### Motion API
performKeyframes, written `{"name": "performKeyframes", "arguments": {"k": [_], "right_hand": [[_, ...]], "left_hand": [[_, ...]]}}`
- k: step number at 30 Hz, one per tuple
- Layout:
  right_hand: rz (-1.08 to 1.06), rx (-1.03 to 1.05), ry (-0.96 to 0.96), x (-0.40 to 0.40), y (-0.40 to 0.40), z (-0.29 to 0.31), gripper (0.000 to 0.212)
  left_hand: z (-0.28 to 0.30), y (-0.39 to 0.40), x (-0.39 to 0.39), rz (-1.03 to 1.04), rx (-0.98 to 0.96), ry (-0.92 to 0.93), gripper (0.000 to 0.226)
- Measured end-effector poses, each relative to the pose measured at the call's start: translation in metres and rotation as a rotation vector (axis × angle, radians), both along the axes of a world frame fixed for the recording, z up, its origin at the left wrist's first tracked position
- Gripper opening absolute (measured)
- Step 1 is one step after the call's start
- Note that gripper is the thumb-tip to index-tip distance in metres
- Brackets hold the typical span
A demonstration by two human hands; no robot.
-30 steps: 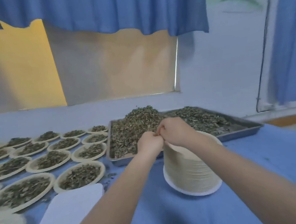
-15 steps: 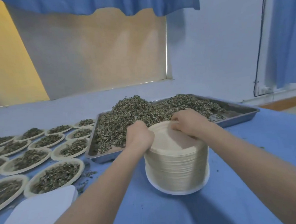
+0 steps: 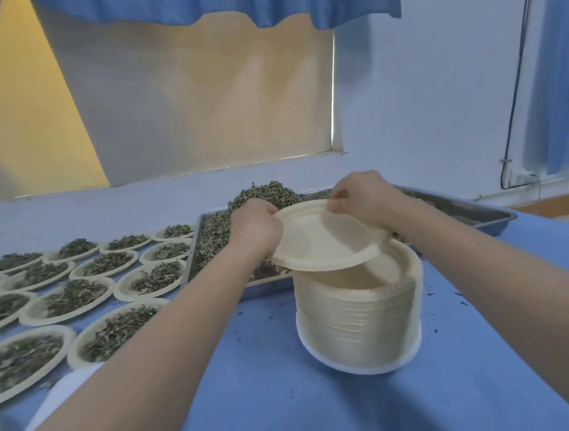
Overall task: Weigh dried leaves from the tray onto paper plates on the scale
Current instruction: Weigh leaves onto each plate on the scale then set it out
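A tall stack of cream paper plates (image 3: 359, 320) stands on the blue table in front of me. One paper plate (image 3: 324, 239) is lifted off its top and tilted. My left hand (image 3: 255, 228) grips the plate's left rim, and my right hand (image 3: 365, 200) pinches its far rim. Behind them a metal tray (image 3: 483, 215) holds a heap of dried leaves (image 3: 265, 196). The white scale (image 3: 59, 389) lies at the lower left, mostly hidden under my left forearm.
Several paper plates filled with dried leaves (image 3: 81, 294) cover the table's left side in rows. Leaf crumbs lie scattered on the blue cloth (image 3: 321, 406) around the stack. A wall, window and blue curtains stand behind the table.
Both hands worked at the top of the stack, then lifted one plate clear of it. The view swung right, so the tray and stack now sit further to the right.
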State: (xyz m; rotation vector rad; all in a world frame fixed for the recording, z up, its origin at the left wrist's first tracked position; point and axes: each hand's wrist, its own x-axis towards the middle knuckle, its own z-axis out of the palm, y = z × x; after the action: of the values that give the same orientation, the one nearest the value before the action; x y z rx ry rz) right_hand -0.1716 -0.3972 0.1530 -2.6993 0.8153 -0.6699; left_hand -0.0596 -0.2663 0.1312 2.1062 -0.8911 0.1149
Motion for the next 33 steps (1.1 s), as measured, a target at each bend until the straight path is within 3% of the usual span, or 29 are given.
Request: {"name": "performKeyframes", "arguments": {"k": [9, 12, 14, 17, 25, 28, 30, 33], "right_hand": [[0.168, 0.067, 0.029, 0.092, 0.109, -0.012, 0.027], [0.289, 0.107, 0.081, 0.119, 0.155, -0.033, 0.030], [0.360, 0.132, 0.099, 0.131, 0.180, -0.051, 0.033], [0.395, 0.183, 0.088, 0.142, 0.205, -0.075, 0.026], [0.298, 0.357, -0.033, 0.151, 0.208, -0.129, 0.013], [0.310, 0.372, -0.013, 0.156, 0.203, -0.138, 0.020], [0.328, 0.534, -0.054, 0.158, 0.202, -0.139, 0.034], [0.364, 0.972, -0.200, 0.157, 0.201, -0.144, 0.056]], "left_hand": [[-0.004, 0.146, 0.058, 0.208, -0.302, 0.394, 0.004], [-0.021, 0.206, 0.069, 0.295, -0.383, 0.511, 0.011], [-0.036, 0.239, 0.072, 0.319, -0.465, 0.600, 0.027], [-0.063, 0.271, 0.074, 0.293, -0.577, 0.713, 0.033], [-0.123, 0.274, 0.088, 0.275, -0.534, 0.720, 0.039], [-0.132, 0.270, 0.092, 0.267, -0.529, 0.715, 0.042], [-0.135, 0.271, 0.092, 0.271, -0.557, 0.710, 0.050], [-0.140, 0.277, 0.091, 0.203, -0.632, 0.716, 0.063]]}}
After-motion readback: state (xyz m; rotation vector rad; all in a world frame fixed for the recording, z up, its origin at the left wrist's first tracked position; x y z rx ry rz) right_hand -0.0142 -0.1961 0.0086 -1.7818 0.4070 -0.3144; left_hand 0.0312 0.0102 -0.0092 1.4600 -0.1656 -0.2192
